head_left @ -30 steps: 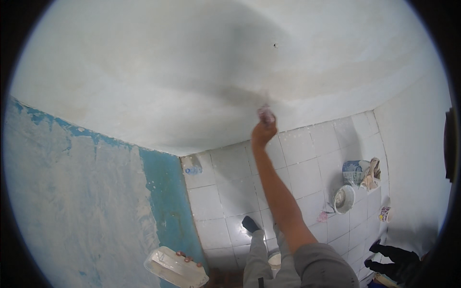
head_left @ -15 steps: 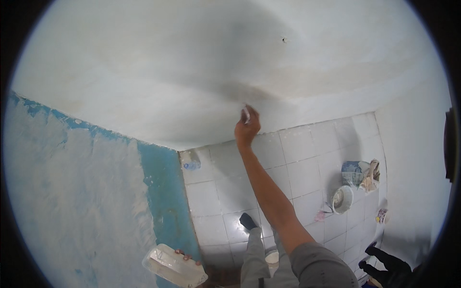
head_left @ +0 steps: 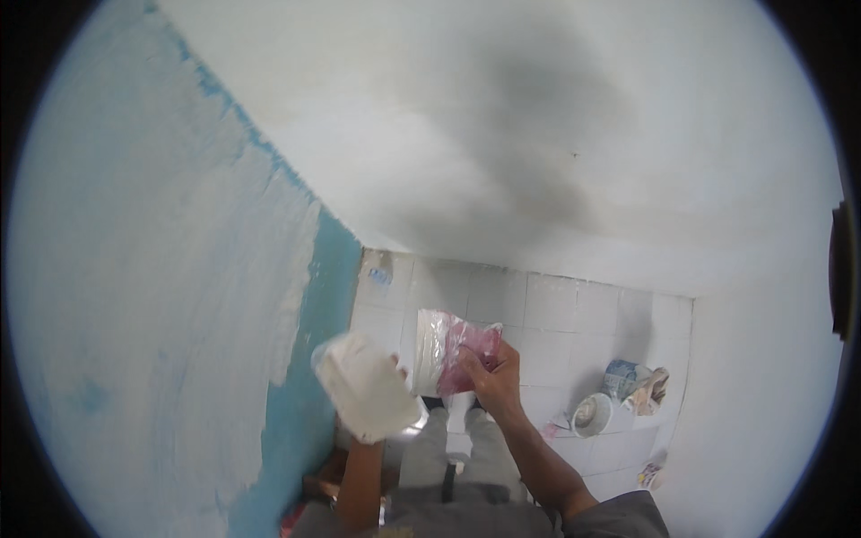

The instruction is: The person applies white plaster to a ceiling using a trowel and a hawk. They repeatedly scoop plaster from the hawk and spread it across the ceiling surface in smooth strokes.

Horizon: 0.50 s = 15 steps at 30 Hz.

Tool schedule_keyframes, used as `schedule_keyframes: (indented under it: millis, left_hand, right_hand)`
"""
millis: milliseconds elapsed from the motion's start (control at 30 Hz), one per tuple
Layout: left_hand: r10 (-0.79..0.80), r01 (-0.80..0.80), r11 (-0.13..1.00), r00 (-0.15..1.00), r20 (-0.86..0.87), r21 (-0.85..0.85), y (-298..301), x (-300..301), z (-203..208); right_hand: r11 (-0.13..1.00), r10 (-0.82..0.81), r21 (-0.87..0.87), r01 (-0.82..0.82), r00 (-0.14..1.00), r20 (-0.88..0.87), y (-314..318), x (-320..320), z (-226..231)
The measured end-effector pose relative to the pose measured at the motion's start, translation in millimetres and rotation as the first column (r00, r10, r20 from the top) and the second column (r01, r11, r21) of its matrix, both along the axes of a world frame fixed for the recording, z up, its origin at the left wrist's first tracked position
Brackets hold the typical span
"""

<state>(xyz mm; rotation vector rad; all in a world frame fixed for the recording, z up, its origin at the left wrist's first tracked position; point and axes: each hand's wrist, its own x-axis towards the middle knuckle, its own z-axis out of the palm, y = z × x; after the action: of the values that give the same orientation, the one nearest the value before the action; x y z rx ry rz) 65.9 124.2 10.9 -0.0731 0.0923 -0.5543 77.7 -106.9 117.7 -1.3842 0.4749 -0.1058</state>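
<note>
right hand [head_left: 491, 377]: we're gripping a scraper [head_left: 453, 350]; left hand [head_left: 400, 367]: gripping a tray [head_left: 363, 387] by its edge; slackening could drop it.

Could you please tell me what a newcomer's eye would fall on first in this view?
A newcomer would probably first notice the flat pink-and-white tool in the right hand, near the middle of the view. Just left of it, the left hand holds a pale tray. Farther left, a bright blue strip runs down beside a patchy whitish coating.
</note>
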Motion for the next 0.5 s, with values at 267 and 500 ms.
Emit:
schedule_keyframes:
  millis: [267,500]
  left_hand:
    - [0.206,-0.185,0.977,0.950,0.237,-0.104,-70,34,74]
    - [0.368,-0.446,0.855,0.881,0.297,0.264,-97,33,141]
  right_hand:
    - [0.787,0.321,-0.573,-0.228,0.945,0.065,-12,29,146]
    - [0.377,0.484,-0.897,-0.232,0.875,-0.023,0,40,165]
